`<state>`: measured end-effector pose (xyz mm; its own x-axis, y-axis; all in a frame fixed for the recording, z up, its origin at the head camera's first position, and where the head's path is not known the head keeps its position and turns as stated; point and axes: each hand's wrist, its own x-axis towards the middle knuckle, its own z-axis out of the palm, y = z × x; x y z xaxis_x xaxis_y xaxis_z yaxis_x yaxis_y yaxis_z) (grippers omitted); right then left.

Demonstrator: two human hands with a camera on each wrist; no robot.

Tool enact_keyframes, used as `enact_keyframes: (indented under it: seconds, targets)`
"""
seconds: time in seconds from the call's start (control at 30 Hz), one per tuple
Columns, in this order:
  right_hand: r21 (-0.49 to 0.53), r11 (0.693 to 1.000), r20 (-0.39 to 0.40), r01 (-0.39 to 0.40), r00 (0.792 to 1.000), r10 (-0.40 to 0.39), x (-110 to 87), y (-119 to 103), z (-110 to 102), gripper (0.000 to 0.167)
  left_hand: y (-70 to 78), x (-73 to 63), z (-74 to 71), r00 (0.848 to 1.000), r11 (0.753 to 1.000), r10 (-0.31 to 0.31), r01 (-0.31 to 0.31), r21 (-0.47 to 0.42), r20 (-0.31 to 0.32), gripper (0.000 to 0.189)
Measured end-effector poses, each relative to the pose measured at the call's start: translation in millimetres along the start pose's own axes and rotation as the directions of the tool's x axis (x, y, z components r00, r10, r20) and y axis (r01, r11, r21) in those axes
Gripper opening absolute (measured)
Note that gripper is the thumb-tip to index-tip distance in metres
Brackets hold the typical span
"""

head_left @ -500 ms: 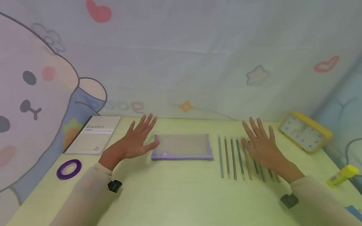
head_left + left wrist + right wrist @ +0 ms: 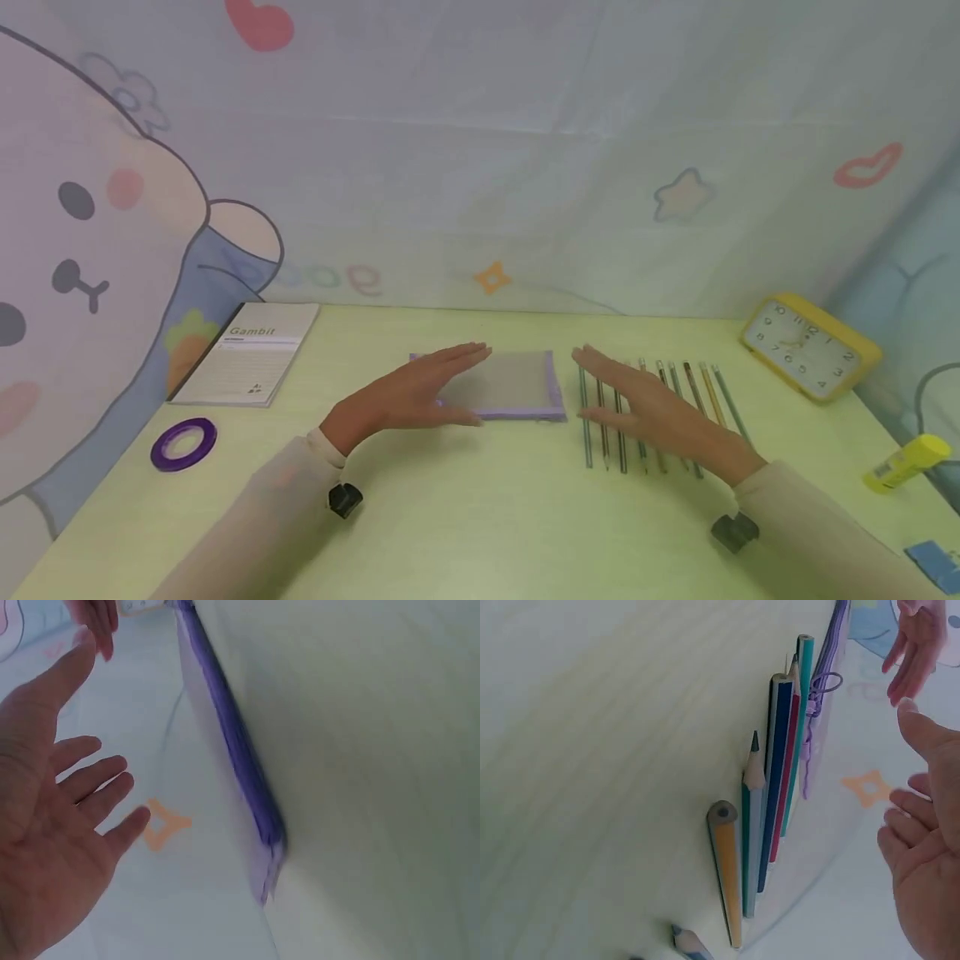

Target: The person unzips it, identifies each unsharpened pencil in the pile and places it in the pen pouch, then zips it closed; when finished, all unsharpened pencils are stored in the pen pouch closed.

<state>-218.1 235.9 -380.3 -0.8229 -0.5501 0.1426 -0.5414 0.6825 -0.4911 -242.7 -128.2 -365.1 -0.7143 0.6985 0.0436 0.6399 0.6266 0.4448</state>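
Observation:
My left hand (image 2: pixel 408 390) hovers over the left part of a flat pencil case (image 2: pixel 517 383) with purple edging, palm turned inward and fingers extended. My right hand (image 2: pixel 652 404) hangs above a row of pencils (image 2: pixel 587 433), also palm inward, and hides parts of several of them. Neither hand holds anything. In the left wrist view the purple edge of the pencil case (image 2: pixel 232 735) lies apart from the hand (image 2: pixel 67 825). The right wrist view has several pencils (image 2: pixel 727 877), some with sharpened tips, beside the right hand (image 2: pixel 930 832) without contact.
At the left lie a notebook (image 2: pixel 243 354) and a roll of purple tape (image 2: pixel 167 454). On the right are a yellow alarm clock (image 2: pixel 806 346), a yellow glue stick (image 2: pixel 907 464) and a blue object (image 2: pixel 933 562) at the frame's edge. A printed cloth (image 2: pixel 480 167) hangs behind the table.
Both hands have moved inward, closer to each other, and turned from palms down to palms facing. More pencils at the right end of the row now show. The pencil case and pencils have stayed put.

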Motion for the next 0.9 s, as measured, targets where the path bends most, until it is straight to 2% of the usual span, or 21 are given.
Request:
enact_keyframes:
  seconds: [0.07,0.17,0.27,0.37,0.5,0.6,0.7,0.83,0.9]
  targets:
    - [-0.03,0.998,0.005,0.052,0.999,-0.051,4.2,1.8,2.0,0.073,6.4,6.4,3.2,0.999,1.0,0.03,-0.03,0.004,-0.013,0.084]
    - [-0.083,0.99,0.028,0.113,0.993,-0.112,10.9,4.2,5.2,0.062,16.0,18.7,6.1,0.993,0.995,0.1,-0.099,0.026,-0.056,0.067]
    - [-0.123,0.982,0.08,0.144,0.988,-0.135,18.2,4.6,7.9,0.051,23.8,32.3,11.1,0.984,0.987,0.154,-0.149,0.053,-0.092,0.046]
    - [-0.136,0.978,0.123,0.159,0.982,-0.142,24.2,3.8,9.4,0.046,29.9,44.9,20.3,0.977,0.979,0.193,-0.186,0.076,-0.093,0.032]
    - [-0.141,0.966,0.157,0.216,0.968,-0.194,30.4,4.9,9.5,0.039,36.6,62.1,33.4,0.967,0.962,0.245,-0.235,0.14,-0.066,0.024]
    - [-0.146,0.953,0.175,0.266,0.955,-0.24,34.0,5.9,10.7,0.033,40.3,74.7,41.2,0.967,0.955,0.252,-0.243,0.168,-0.037,0.023]
    - [-0.153,0.943,0.184,0.297,0.946,-0.268,36.6,5.5,12.8,0.032,44.5,85.2,47.2,0.973,0.962,0.231,-0.229,0.146,0.004,0.022]
    - [-0.14,0.942,0.2,0.305,0.941,-0.274,41.2,2.9,17.0,0.031,49.3,92.0,52.1,0.983,0.976,0.18,-0.184,0.117,0.044,0.017]
    - [-0.14,0.943,0.199,0.301,0.942,-0.271,42.6,2.8,18.6,0.029,49.2,93.6,53.9,0.985,0.977,0.169,-0.173,0.125,0.043,0.016]
